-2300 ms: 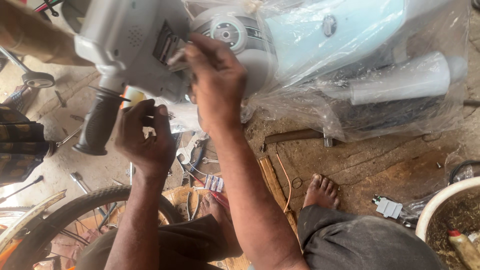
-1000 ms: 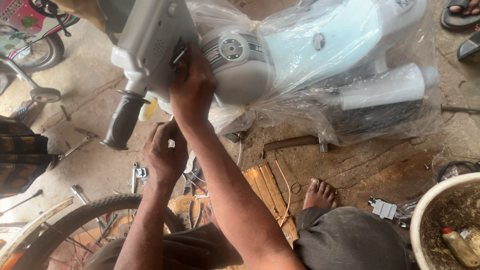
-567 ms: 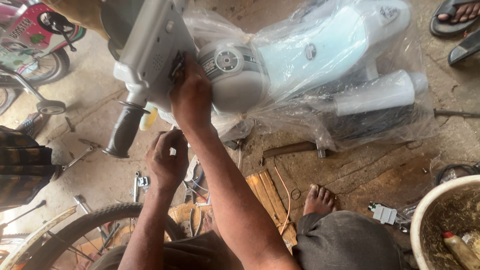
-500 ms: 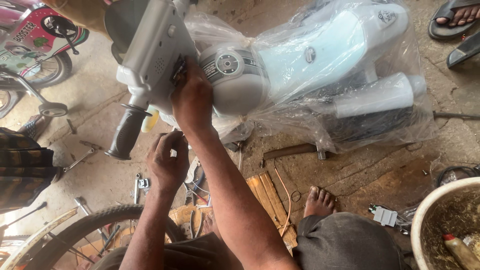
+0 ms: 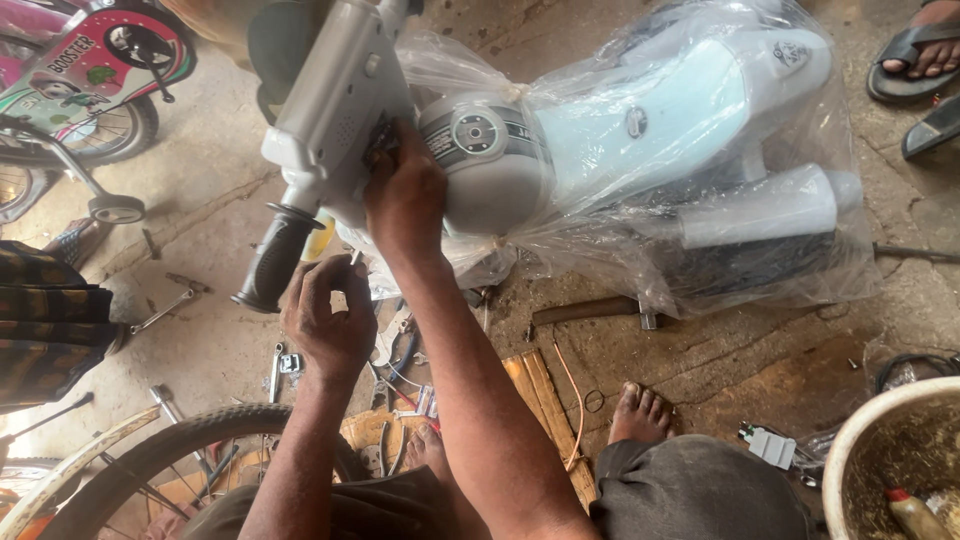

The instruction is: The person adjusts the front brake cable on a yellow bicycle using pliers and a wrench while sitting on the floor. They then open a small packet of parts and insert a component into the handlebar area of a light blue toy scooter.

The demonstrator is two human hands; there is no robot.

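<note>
A grey and pale blue toy motorbike [image 5: 640, 130] wrapped in clear plastic lies in front of me. Its grey handlebar unit [image 5: 335, 95] sticks out of the wrap and ends in a black grip [image 5: 270, 262]. My right hand [image 5: 405, 190] presses on the handlebar unit beside the round headlamp, fingers curled at a dark opening. Just below the unit, my left hand [image 5: 325, 315] is closed around something small that looks like a thin tool, pointed up at the underside. What exactly it holds is hidden by the fingers.
Spanners and small tools [image 5: 280, 365] lie scattered on the dirt floor. A hammer [image 5: 590, 310] rests under the bike. A bicycle wheel [image 5: 150, 465] is at the lower left, a child's bicycle [image 5: 90, 70] at the upper left, a pale basin [image 5: 885, 460] at the lower right. Another person's sandalled foot [image 5: 920, 55] shows at the top right.
The view has drifted so the bike sits lower and further right. My right hand stays on the handlebar unit. My left hand has stayed close under it.
</note>
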